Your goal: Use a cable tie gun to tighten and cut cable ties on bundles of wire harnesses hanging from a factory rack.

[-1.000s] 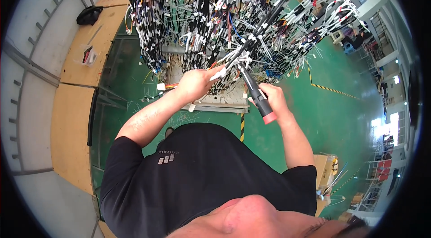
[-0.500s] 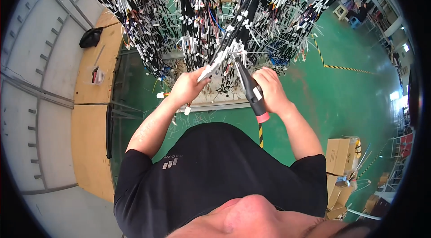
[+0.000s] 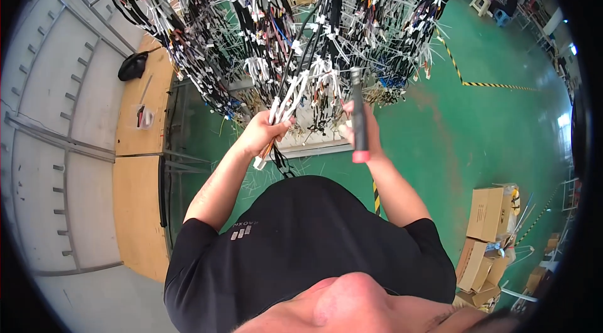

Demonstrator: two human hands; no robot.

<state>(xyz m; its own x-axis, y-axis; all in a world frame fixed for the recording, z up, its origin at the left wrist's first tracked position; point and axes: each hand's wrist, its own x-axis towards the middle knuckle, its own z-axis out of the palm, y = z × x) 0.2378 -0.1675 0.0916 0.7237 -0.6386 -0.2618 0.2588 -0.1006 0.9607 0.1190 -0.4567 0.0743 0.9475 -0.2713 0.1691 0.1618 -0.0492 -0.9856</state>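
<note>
My left hand (image 3: pixel 259 134) is closed around the white-sleeved end of a wire bundle (image 3: pixel 287 107). Orange and dark wires with a white connector (image 3: pixel 259 163) hang out below the fingers. In my right hand (image 3: pixel 372 135) is a black cable tie gun (image 3: pixel 359 113) with a red rear end. The gun stands nearly upright in the picture, its narrow nose toward the hanging harnesses and apart from the held bundle. Slight blur covers the tool and the right fingers. Thick hanging wire harnesses (image 3: pixel 267 25), black and white with many connectors and tie tails, fill the space ahead.
A pale base (image 3: pixel 314 146) lies beneath the harnesses. On the left, a wooden bench (image 3: pixel 139 182) carries a black bag (image 3: pixel 133 67) and a small clear tray (image 3: pixel 144 118). Cardboard boxes (image 3: pixel 487 214) stand at right. Far right, a person sits near stools (image 3: pixel 501 16).
The cable tie gun has come away from the bundle and swung more upright. My left hand still grips the bundle, whose white ends now fan out. The view has shifted slightly.
</note>
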